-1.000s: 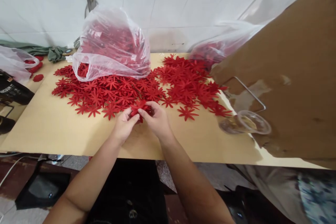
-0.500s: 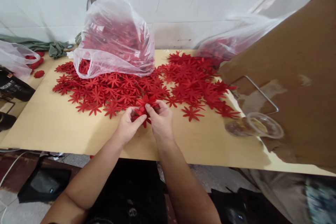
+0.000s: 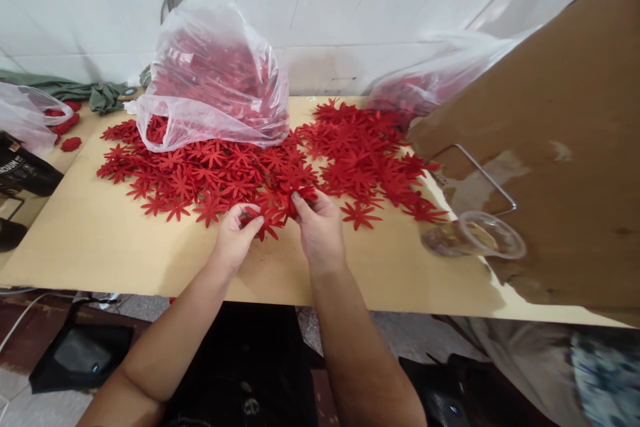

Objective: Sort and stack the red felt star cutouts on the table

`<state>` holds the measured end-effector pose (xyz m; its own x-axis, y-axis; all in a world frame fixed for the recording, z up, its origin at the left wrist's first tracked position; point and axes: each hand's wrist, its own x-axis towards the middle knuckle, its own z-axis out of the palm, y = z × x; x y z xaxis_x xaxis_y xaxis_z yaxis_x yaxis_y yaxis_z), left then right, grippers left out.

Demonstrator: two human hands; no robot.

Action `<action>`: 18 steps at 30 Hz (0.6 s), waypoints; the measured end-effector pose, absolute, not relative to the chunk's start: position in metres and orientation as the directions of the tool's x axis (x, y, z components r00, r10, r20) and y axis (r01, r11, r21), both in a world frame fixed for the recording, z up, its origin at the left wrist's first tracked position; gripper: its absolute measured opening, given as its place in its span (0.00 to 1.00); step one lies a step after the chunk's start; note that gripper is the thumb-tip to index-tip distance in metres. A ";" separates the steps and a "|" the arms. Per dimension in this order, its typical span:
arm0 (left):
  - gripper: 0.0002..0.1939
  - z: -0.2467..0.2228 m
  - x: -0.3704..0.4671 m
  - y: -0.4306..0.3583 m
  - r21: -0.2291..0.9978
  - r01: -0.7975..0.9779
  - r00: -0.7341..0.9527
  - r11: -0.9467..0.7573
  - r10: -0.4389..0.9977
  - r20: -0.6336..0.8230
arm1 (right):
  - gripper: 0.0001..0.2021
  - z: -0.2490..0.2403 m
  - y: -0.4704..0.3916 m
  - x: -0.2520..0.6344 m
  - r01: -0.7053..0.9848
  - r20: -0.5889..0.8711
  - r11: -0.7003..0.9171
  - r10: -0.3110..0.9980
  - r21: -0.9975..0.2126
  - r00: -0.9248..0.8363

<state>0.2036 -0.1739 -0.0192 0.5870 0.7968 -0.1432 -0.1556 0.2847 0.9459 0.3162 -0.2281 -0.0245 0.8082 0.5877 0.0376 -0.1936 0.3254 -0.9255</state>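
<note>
My left hand (image 3: 237, 233) pinches a red fabric flower piece (image 3: 270, 223) with several narrow petals, between thumb and fingers. My right hand (image 3: 319, 221) is closed on another red flower piece (image 3: 294, 203), bunched at its fingertips. A small gap separates the hands, just above the table's front half. Beyond them spreads a heap of loose red flower pieces (image 3: 210, 173), and a second heap (image 3: 360, 147) lies to the right. Whether the held pieces are single or layered I cannot tell.
A clear plastic bag (image 3: 215, 80) full of red pieces sits on the left heap. At right, a brown cardboard sheet (image 3: 560, 147) leans beside a clear plastic cup (image 3: 493, 237) lying on its side. A black flask (image 3: 27, 163) is at the left edge.
My hands have drawn apart, the right one moving rightward with its red flower piece. My left hand keeps hold of another piece.
</note>
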 end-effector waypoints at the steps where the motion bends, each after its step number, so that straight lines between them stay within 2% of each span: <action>1: 0.08 -0.018 0.204 -0.174 0.946 -0.157 0.585 0.283 0.799 -0.142 | 0.11 -0.024 -0.229 0.317 -0.179 0.044 0.322 0.580 -0.930 0.814; 5: 0.08 -0.016 0.203 -0.171 0.930 -0.230 0.473 0.286 0.868 -0.150 | 0.12 -0.022 -0.230 0.322 -0.093 0.066 0.303 0.474 -0.948 0.878; 9: 0.11 -0.014 0.202 -0.168 0.854 -0.326 0.424 0.407 0.870 -0.252 | 0.16 -0.021 -0.233 0.325 -0.065 0.051 0.252 0.426 -0.966 0.903; 13: 0.11 -0.013 0.201 -0.170 0.845 -0.288 0.510 0.451 0.819 -0.263 | 0.18 -0.024 -0.232 0.316 -0.134 -0.021 0.179 0.524 -0.975 0.851; 18: 0.10 -0.011 0.200 -0.175 0.868 -0.223 0.575 0.443 0.779 -0.250 | 0.14 -0.030 -0.226 0.306 -0.185 0.006 0.219 0.659 -0.958 0.752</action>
<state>0.1999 -0.1748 -0.0114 0.5750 0.7790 -0.2502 -0.2230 0.4434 0.8681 0.3062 -0.2265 -0.0300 0.7524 0.6587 0.0057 -0.1846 0.2191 -0.9581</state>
